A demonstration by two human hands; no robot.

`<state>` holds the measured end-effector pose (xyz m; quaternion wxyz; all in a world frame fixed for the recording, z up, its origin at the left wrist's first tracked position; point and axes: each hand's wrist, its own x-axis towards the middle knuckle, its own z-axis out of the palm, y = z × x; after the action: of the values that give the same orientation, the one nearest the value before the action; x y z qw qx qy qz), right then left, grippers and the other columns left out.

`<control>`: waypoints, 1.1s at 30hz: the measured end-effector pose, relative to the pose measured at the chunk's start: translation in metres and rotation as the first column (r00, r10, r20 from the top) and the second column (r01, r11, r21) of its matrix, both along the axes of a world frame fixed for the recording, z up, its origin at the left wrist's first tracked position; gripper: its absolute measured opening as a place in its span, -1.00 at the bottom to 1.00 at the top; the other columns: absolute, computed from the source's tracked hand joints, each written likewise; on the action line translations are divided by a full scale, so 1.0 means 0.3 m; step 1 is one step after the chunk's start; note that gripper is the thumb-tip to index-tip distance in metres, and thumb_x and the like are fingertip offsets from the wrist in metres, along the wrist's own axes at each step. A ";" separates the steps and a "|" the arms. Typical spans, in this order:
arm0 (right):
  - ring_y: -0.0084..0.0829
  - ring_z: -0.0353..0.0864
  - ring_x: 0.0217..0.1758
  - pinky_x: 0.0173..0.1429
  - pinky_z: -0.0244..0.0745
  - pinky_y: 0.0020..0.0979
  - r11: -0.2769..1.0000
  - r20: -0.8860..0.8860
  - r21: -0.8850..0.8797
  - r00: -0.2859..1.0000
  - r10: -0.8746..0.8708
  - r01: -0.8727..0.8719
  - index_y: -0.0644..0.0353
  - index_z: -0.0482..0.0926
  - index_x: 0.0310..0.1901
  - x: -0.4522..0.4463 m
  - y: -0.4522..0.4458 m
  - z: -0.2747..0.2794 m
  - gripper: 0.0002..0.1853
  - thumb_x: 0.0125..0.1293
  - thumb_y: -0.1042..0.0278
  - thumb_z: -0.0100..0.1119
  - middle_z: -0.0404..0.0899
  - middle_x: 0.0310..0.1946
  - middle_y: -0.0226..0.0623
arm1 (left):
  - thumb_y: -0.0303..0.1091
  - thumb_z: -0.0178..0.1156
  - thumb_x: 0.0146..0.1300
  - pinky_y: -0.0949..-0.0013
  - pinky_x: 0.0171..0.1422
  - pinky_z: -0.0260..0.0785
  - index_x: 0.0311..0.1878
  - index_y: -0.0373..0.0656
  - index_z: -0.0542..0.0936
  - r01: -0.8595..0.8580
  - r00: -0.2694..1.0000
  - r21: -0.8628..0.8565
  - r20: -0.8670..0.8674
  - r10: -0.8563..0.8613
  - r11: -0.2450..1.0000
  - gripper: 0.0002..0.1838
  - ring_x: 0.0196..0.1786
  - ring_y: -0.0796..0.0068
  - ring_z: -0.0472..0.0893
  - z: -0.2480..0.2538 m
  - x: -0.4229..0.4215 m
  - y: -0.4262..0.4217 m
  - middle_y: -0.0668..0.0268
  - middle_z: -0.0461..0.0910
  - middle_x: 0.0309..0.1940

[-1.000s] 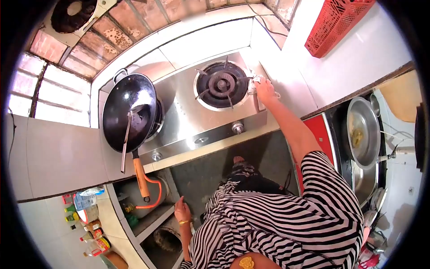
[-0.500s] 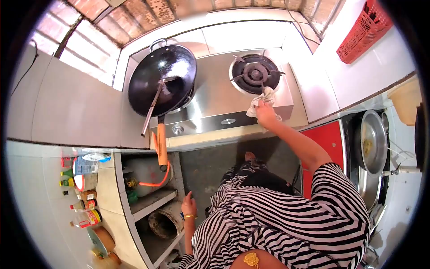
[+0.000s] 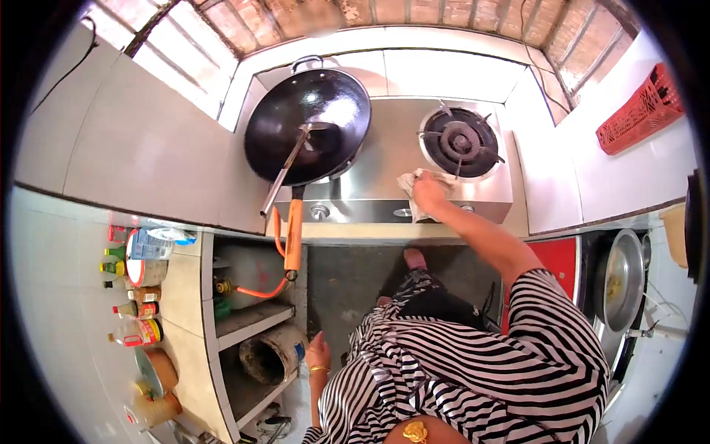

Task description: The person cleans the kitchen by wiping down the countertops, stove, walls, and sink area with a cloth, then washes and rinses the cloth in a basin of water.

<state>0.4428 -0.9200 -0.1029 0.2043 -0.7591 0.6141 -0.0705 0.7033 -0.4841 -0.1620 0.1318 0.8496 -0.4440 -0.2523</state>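
Note:
My right hand (image 3: 429,195) is closed around a crumpled pale cloth (image 3: 408,183). It presses the cloth on the front edge of the steel gas stove (image 3: 392,148), just below and left of the right burner (image 3: 460,142). A black wok (image 3: 296,111) with an orange-brown handle (image 3: 293,235) sits over the left side of the stove. Inside it lies a metal spatula (image 3: 292,159), its handle sticking out over the rim. My left hand (image 3: 318,351) hangs low beside the shelf, loosely open and holding nothing that I can see.
Several condiment bottles (image 3: 144,332) line the left counter. Below it, shelves hold a gas cylinder (image 3: 248,277) with an orange hose and a dirty round container (image 3: 265,359). A red basket (image 3: 642,111) hangs at right, above a metal basin (image 3: 623,280).
My right hand has drawn the cloth leftward and down, away from the right burner to the stove's front edge. My left hand has lowered slightly. The whole view has shifted a little.

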 end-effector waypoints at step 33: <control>-0.08 -0.17 0.30 0.28 -0.17 -0.13 0.953 -0.035 -0.012 0.952 0.304 -0.304 0.03 0.03 0.23 0.002 0.019 -0.073 -0.37 0.13 0.05 -0.08 -0.08 0.23 -0.12 | -0.36 0.04 0.01 0.23 -0.15 0.37 -0.10 0.02 0.49 0.058 0.979 0.057 -0.198 -0.046 0.997 -0.69 -0.23 0.14 0.53 -0.138 0.014 -0.101 0.13 0.54 -0.31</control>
<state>0.4434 -0.9144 -0.1249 0.1961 -0.8473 0.4926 -0.0312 0.7075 -0.5144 -0.2033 0.1417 0.8123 -0.4428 -0.3520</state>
